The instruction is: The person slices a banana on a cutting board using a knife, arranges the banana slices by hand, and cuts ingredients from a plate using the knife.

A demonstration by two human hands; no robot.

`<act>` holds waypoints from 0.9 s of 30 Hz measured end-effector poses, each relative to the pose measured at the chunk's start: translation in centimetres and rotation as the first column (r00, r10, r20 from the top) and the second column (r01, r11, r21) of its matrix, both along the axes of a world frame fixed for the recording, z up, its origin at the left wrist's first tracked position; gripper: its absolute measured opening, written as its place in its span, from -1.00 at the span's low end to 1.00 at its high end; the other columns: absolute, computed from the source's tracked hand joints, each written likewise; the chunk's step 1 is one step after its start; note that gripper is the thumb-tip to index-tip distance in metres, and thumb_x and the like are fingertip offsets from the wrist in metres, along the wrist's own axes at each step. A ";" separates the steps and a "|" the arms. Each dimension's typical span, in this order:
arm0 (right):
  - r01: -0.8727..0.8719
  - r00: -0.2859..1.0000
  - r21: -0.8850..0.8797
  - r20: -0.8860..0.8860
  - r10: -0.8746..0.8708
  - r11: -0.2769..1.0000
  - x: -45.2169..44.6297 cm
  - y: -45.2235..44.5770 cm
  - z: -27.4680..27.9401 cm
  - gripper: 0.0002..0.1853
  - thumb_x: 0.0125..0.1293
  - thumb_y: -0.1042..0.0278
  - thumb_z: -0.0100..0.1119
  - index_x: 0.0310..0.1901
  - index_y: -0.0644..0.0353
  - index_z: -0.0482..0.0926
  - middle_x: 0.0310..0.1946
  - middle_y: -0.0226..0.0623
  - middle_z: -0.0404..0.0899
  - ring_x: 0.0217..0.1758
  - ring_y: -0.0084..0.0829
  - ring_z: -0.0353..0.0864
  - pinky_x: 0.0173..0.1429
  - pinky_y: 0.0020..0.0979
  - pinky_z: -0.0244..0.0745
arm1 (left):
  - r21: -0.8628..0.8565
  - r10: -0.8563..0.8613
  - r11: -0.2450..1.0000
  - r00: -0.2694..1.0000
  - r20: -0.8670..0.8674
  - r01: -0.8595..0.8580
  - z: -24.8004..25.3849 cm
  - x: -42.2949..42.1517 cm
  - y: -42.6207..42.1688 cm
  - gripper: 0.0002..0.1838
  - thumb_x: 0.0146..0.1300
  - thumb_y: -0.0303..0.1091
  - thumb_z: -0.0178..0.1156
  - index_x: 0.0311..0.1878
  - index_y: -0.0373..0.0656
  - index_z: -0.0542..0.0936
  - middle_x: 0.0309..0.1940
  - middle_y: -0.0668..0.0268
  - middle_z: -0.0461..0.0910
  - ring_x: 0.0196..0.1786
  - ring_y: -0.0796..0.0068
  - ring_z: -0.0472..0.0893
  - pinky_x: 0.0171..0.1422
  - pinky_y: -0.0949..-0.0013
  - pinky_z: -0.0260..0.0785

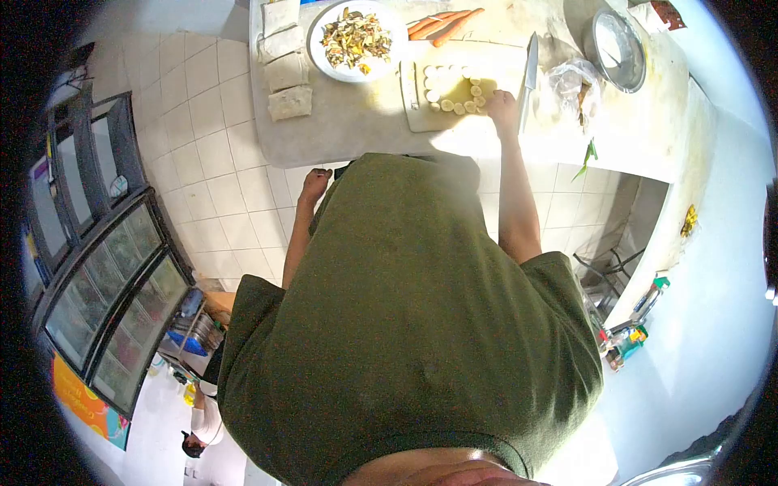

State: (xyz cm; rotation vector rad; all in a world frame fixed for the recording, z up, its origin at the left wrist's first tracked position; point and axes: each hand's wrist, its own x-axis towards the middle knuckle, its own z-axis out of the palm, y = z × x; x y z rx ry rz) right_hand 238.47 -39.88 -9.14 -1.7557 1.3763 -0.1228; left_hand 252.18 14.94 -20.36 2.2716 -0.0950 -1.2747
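Note:
My right hand is at the right edge of the cutting board, beside round pale slices laid in a ring. Its fingers are pinched together, and anything between them is too small to make out. A knife lies on the table just right of that hand. My left hand hangs beside my body below the table's front edge, its fingers curled near a dark thing; what they hold, if anything, is hidden.
On the table are a white plate of chopped food, carrots, several wrapped pale blocks, a metal bowl and a plastic bag. A glass-door fridge stands left. Another person is at lower left.

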 end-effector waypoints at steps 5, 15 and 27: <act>-0.109 0.989 -0.024 0.101 0.111 0.994 -1.1 1.1 -0.6 -0.61 0.49 0.20 0.02 0.09 0.36 0.61 -0.25 -0.17 0.72 -0.22 -0.48 0.71 -0.17 -0.43 0.58 | 0.044 -0.026 0.999 0.999 0.030 0.025 1.4 0.4 0.2 -0.40 0.31 0.04 0.25 0.11 -0.37 0.63 0.07 -0.13 0.66 0.21 -0.01 0.62 0.31 0.14 0.43; -0.192 0.951 0.030 0.253 0.178 0.981 -1.5 0.8 -2.6 -0.69 0.51 0.35 0.05 0.09 0.42 0.58 -0.18 -0.19 0.70 -0.22 -0.51 0.67 -0.10 -0.50 0.61 | 0.081 -0.028 0.996 0.999 0.032 0.025 3.8 -1.1 -3.0 -0.37 0.31 0.08 0.26 0.14 -0.38 0.61 0.07 -0.10 0.66 0.17 0.03 0.64 0.28 0.15 0.45; -0.565 0.809 -0.141 0.102 0.579 0.813 -2.5 0.9 1.5 -0.46 0.26 0.31 0.37 0.21 0.29 0.43 -0.06 -0.03 0.58 -0.01 -0.13 0.65 0.08 -0.21 0.59 | -0.041 -0.234 0.959 0.862 0.449 0.281 17.2 -2.3 -24.8 -0.61 0.28 -0.04 0.25 -0.10 -0.21 0.66 -0.22 0.05 0.67 -0.08 0.01 0.66 0.02 0.03 0.48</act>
